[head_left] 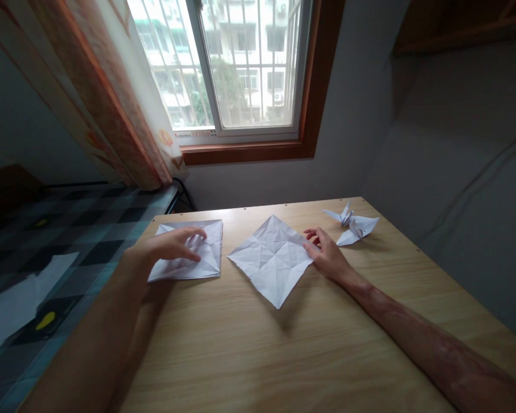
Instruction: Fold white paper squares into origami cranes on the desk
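A creased white square sheet of paper (270, 258) lies turned like a diamond in the middle of the wooden table (241, 355). At its right corner is my right hand (324, 255), fingers curled, with the thumb and fingertips pinching the paper's corner. To the left, my left hand (178, 244) rests over a stack of folded-and-opened white paper squares (210, 264), its fingers and thumb apart. Two folded paper cranes (356, 229) (346, 215) stand beyond my right hand, near the far right of the table.
A bed with a checked cover (103, 229) stands left of the table, with loose white paper (30, 292) on it. Behind the table are a barred window (253, 69) and a patterned curtain (107, 86). A wooden shelf (468, 34) hangs at the upper right.
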Demonstrator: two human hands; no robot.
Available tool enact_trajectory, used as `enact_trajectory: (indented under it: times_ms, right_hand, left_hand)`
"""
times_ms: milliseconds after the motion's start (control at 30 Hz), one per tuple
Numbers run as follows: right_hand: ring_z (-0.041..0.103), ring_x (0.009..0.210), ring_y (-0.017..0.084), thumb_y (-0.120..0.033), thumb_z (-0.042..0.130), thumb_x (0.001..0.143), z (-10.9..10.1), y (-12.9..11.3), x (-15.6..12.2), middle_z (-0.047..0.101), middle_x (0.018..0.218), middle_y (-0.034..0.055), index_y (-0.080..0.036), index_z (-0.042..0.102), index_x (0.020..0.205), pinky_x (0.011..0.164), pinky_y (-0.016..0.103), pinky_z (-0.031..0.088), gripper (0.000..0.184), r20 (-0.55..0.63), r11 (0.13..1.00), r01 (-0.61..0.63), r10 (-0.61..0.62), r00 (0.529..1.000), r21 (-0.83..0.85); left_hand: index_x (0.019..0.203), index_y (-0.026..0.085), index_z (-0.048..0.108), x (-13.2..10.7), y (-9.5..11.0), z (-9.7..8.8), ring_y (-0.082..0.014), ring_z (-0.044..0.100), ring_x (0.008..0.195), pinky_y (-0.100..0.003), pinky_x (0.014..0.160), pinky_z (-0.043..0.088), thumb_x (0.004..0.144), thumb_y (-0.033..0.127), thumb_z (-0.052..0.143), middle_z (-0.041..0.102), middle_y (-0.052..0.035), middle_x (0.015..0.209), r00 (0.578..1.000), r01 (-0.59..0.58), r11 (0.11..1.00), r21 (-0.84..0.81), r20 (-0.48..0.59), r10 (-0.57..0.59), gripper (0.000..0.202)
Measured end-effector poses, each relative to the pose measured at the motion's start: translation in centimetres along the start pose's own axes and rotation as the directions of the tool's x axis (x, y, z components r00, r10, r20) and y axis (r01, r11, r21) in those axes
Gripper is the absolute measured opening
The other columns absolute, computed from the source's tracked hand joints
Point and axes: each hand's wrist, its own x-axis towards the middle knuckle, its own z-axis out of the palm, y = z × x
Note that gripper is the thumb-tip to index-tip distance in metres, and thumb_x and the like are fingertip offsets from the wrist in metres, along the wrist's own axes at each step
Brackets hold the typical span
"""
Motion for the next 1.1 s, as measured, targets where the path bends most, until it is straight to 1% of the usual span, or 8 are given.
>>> enact_trajectory:
  times_ms: [167,267,433,633,767,900,1000,1100]
  right_hand:
    - [0.064,0.074,0.020,-0.027,0.065,0.088,-0.2,-0.5,-0.2,0.071,0.095,0.0031,-0.021,0.065,0.130,0.068,0.031,0.050,0.042,0.098,1.000,-0.013,0.014,0.995,-0.011]
    - [0.060,0.068,0.018,-0.023,0.062,0.085,-0.4,-0.9,-0.3,0.066,0.083,-0.0008,-0.022,0.067,0.126,0.063,0.030,0.046,0.040,0.118,1.000,-0.005,0.007,0.993,-0.013]
    - [0.052,0.063,0.016,-0.022,0.062,0.085,-0.6,-1.0,-0.4,0.057,0.073,-0.0046,-0.024,0.070,0.126,0.059,0.027,0.040,0.042,0.089,0.999,-0.004,0.001,0.996,0.032]
    - [0.048,0.061,0.016,-0.029,0.065,0.082,-0.5,-0.4,-0.3,0.057,0.066,-0.0018,-0.021,0.082,0.092,0.056,0.028,0.034,0.021,0.089,0.996,-0.060,0.054,0.995,0.062]
    - [0.048,0.057,0.016,-0.032,0.064,0.083,-0.3,-0.3,-0.3,0.063,0.064,-0.0008,-0.020,0.085,0.087,0.053,0.028,0.031,0.024,0.122,0.988,-0.115,0.102,0.987,0.101]
    - [0.050,0.056,0.018,-0.029,0.059,0.086,-0.5,-0.7,-0.5,0.063,0.062,0.0009,-0.021,0.083,0.077,0.055,0.030,0.037,0.026,0.120,0.996,-0.073,0.067,0.991,0.046]
    - [0.065,0.086,0.027,-0.026,0.060,0.090,-0.9,-1.7,-0.7,0.070,0.086,0.0078,-0.023,0.083,0.082,0.082,0.040,0.053,0.025,0.029,0.986,0.152,-0.150,0.988,-0.071]
    - [0.065,0.121,0.034,-0.035,0.061,0.101,-1.5,-2.8,-0.9,0.075,0.123,0.0119,-0.027,0.083,0.111,0.111,0.052,0.048,0.025,0.116,0.946,0.319,-0.311,0.943,-0.054]
  left_hand:
    - [0.123,0.028,0.076,-0.2,-0.3,-0.5,-0.0388,0.066,0.137,-0.044,0.120,0.049,0.057,0.051,0.087,0.074,-0.0101,0.146,1.000,-0.012,1.000,0.002,-0.012,0.012,0.070]
    - [0.127,0.026,0.075,-0.1,1.5,0.0,-0.0378,0.064,0.140,-0.042,0.122,0.047,0.065,0.057,0.083,0.069,-0.0124,0.153,0.992,-0.095,0.995,0.027,-0.077,0.097,0.070]
    - [0.129,0.024,0.076,-0.2,8.7,2.7,-0.0340,0.072,0.126,-0.041,0.111,0.052,0.093,0.059,0.068,0.074,-0.0132,0.141,0.918,-0.321,0.935,0.149,-0.196,0.346,0.051]
    - [0.145,0.025,0.068,-2.6,16.5,6.8,-0.0355,0.071,0.128,-0.041,0.110,0.052,0.087,0.074,0.078,0.071,-0.0143,0.146,0.809,-0.588,0.807,0.063,0.011,0.588,0.077]
    - [0.153,0.022,0.062,-2.9,16.9,8.9,-0.0420,0.065,0.140,-0.047,0.118,0.050,0.081,0.070,0.084,0.062,-0.0178,0.159,0.791,-0.610,0.778,0.147,0.074,0.607,0.090]
    - [0.149,0.024,0.066,-2.0,15.7,9.4,-0.0361,0.068,0.139,-0.042,0.119,0.052,0.086,0.036,0.077,0.061,-0.0124,0.162,0.816,-0.576,0.791,0.208,0.083,0.573,0.065]
    - [0.146,0.026,0.070,-1.5,15.1,9.1,-0.0334,0.069,0.139,-0.039,0.117,0.054,0.086,0.025,0.071,0.062,-0.0082,0.163,0.835,-0.549,0.808,0.213,0.087,0.544,0.060]
    - [0.147,0.027,0.071,-1.4,14.9,8.6,-0.0321,0.068,0.140,-0.040,0.118,0.053,0.096,0.024,0.063,0.062,-0.0078,0.163,0.833,-0.553,0.820,0.150,0.111,0.542,0.051]
